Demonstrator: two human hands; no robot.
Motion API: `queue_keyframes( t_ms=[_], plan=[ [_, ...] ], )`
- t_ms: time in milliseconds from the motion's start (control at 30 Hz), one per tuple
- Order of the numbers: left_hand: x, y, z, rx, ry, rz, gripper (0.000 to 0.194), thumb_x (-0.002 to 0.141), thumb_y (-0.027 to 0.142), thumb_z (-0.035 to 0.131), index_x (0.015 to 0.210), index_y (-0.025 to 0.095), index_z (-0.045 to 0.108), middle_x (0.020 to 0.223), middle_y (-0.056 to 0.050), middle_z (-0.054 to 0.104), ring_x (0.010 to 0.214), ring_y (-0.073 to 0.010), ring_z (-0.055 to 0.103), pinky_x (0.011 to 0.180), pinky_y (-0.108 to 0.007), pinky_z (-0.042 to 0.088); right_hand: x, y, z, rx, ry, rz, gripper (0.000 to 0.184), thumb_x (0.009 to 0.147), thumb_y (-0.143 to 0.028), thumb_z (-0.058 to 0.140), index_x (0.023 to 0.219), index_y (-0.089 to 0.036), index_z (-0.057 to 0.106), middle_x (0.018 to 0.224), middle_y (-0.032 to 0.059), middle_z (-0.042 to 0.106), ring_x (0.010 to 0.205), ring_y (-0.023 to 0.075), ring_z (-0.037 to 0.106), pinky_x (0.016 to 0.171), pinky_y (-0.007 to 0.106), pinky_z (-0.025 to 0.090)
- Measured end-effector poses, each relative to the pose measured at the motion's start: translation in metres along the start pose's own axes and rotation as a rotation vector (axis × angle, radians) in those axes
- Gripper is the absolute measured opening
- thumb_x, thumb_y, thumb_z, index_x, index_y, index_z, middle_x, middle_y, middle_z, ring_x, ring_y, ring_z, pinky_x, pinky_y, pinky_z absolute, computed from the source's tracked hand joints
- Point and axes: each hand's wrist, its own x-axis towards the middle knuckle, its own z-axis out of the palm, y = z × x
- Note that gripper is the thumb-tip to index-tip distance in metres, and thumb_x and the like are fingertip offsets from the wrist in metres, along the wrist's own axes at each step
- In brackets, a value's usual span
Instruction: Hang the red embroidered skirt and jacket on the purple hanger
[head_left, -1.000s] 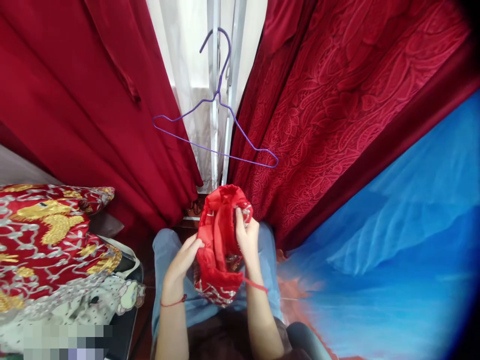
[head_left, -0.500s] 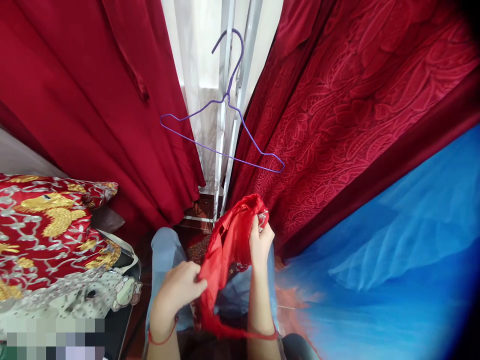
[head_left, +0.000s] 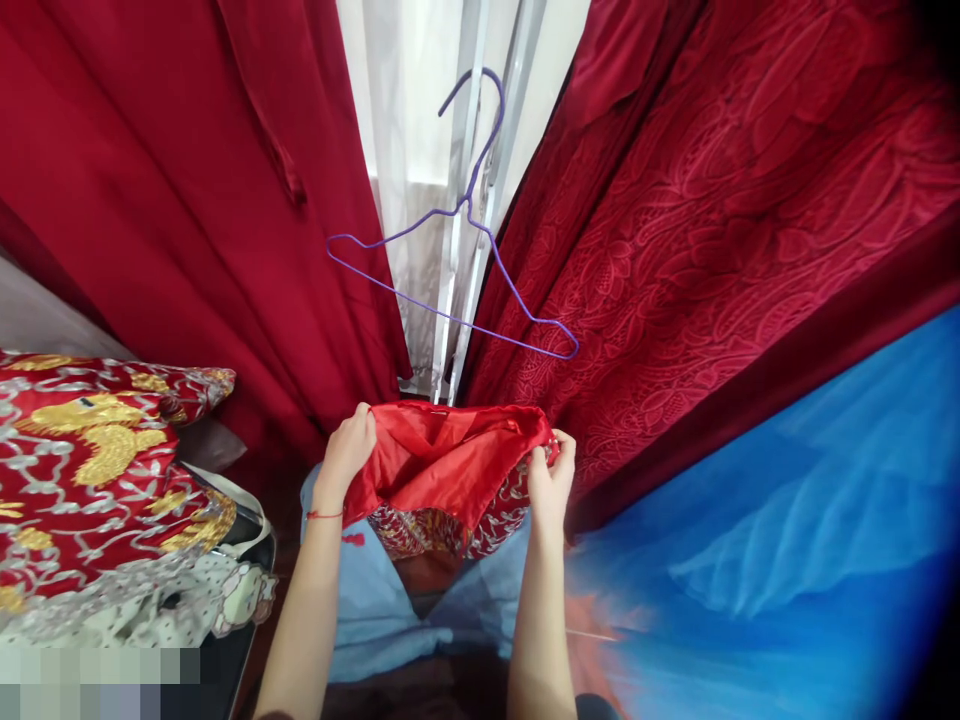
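Stretching the glossy red satin garment (head_left: 450, 460) over your knees, you're pinching its left edge in your left hand (head_left: 346, 452) and its right corner in your right hand (head_left: 553, 470). Silvery scrollwork is showing beneath its smooth, sagging folds. Beyond it, a thin, purple wire hanger (head_left: 450, 318) is hanging between velvety-looking crimson curtains (head_left: 697, 250).

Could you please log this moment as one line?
left hand: grips red cloth by one end | right hand: grips its other end | purple hanger: ahead, bare | embroidered cloth: at person's left
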Motion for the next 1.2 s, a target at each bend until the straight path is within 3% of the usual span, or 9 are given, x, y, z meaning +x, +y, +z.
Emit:
queue_keyframes(
  t_ms=[167, 300, 400, 533, 733, 867, 967, 1067, 1200],
  plan=[
    [0.001, 0.006, 0.009, -0.104, -0.056, 0.092, 0.034, 0.104, 0.035, 0.021, 0.107, 0.023, 0.053, 0.108, -0.010, 0.072, 0.101, -0.0237, 0.069, 0.080, -0.029, 0.046, 0.004, -0.024, -0.003, -0.170, 0.027, 0.123, 0.045, 0.083, -0.058, 0.047, 0.109, -0.021, 0.052, 0.090, 0.0059, 0.066, 0.074, 0.0201, 0.059, 0.073, 0.033, 0.043],
    [0.007, 0.012, -0.004, -0.098, 0.045, 0.103, 0.038, 0.104, 0.040, 0.023, 0.111, 0.024, 0.056, 0.111, -0.010, 0.072, 0.106, -0.0254, 0.067, 0.076, -0.028, 0.043, 0.008, -0.046, 0.006, -0.493, 0.051, 0.077, 0.058, 0.080, -0.072, 0.051, 0.099, -0.019, 0.062, 0.090, 0.0123, 0.070, 0.080, 0.0269, 0.062, 0.074, 0.035, 0.041],
    [0.008, 0.015, -0.018, -0.024, 0.130, 0.081, 0.041, 0.102, 0.047, 0.031, 0.103, 0.024, 0.063, 0.106, -0.010, 0.074, 0.105, -0.0269, 0.067, 0.069, -0.027, 0.038, 0.015, -0.055, 0.018, -0.673, 0.087, -0.080, 0.047, 0.082, -0.059, 0.057, 0.097, -0.015, 0.065, 0.093, 0.0162, 0.071, 0.083, 0.0292, 0.064, 0.076, 0.036, 0.041],
    [0.005, 0.016, -0.028, -0.021, 0.167, 0.073, 0.044, 0.099, 0.056, 0.038, 0.090, 0.024, 0.069, 0.096, -0.008, 0.076, 0.099, -0.0259, 0.068, 0.065, -0.026, 0.033, 0.021, -0.062, 0.030, -0.865, -0.013, -0.189, 0.028, 0.087, -0.032, 0.051, 0.102, -0.013, 0.065, 0.095, 0.0167, 0.071, 0.086, 0.0287, 0.065, 0.075, 0.035, 0.039],
    [0.000, 0.011, -0.024, -0.053, 0.157, 0.095, 0.036, 0.098, 0.052, 0.043, 0.099, 0.028, 0.070, 0.104, -0.005, 0.076, 0.103, -0.0248, 0.068, 0.067, -0.027, 0.035, 0.020, -0.069, 0.035, -0.884, -0.091, -0.153, 0.033, 0.099, -0.040, 0.044, 0.098, -0.017, 0.068, 0.078, 0.0110, 0.069, 0.064, 0.0189, 0.058, 0.061, 0.028, 0.028],
    [-0.005, -0.010, -0.007, -0.049, -0.052, 0.077, 0.031, 0.086, 0.047, 0.064, 0.113, 0.031, 0.068, 0.119, -0.003, 0.073, 0.112, -0.0261, 0.066, 0.076, -0.028, 0.042, 0.017, -0.062, 0.037, -0.744, -0.012, -0.195, 0.036, 0.099, -0.042, 0.044, 0.090, -0.017, 0.069, 0.069, 0.0065, 0.065, 0.057, 0.0147, 0.051, 0.058, 0.027, 0.023],
    [-0.004, -0.042, 0.007, -0.022, -0.161, -0.058, 0.033, 0.073, 0.034, 0.072, 0.105, 0.026, 0.072, 0.119, -0.009, 0.073, 0.114, -0.0323, 0.065, 0.081, -0.033, 0.047, 0.018, -0.054, 0.035, -0.661, 0.050, -0.184, 0.037, 0.098, -0.044, 0.046, 0.089, -0.018, 0.070, 0.066, 0.0045, 0.063, 0.057, 0.0146, 0.050, 0.058, 0.026, 0.025],
    [0.007, -0.073, 0.011, -0.058, -0.151, -0.162, 0.019, 0.080, 0.032, 0.061, 0.091, 0.022, 0.073, 0.106, -0.013, 0.076, 0.103, -0.0333, 0.069, 0.079, -0.036, 0.050, 0.020, -0.053, 0.031, -0.579, 0.060, -0.194, 0.041, 0.097, -0.049, 0.044, 0.091, -0.019, 0.070, 0.066, 0.0041, 0.064, 0.057, 0.0153, 0.051, 0.059, 0.025, 0.028],
    [0.031, -0.092, 0.007, -0.207, -0.069, -0.147, 0.027, 0.085, 0.029, 0.047, 0.096, 0.020, 0.071, 0.102, -0.011, 0.076, 0.098, -0.0253, 0.071, 0.079, -0.029, 0.052, 0.021, -0.053, 0.024, -0.500, -0.020, -0.167, 0.044, 0.094, -0.056, 0.045, 0.090, -0.019, 0.070, 0.071, 0.0053, 0.068, 0.059, 0.0170, 0.055, 0.061, 0.026, 0.034]
  ],
)
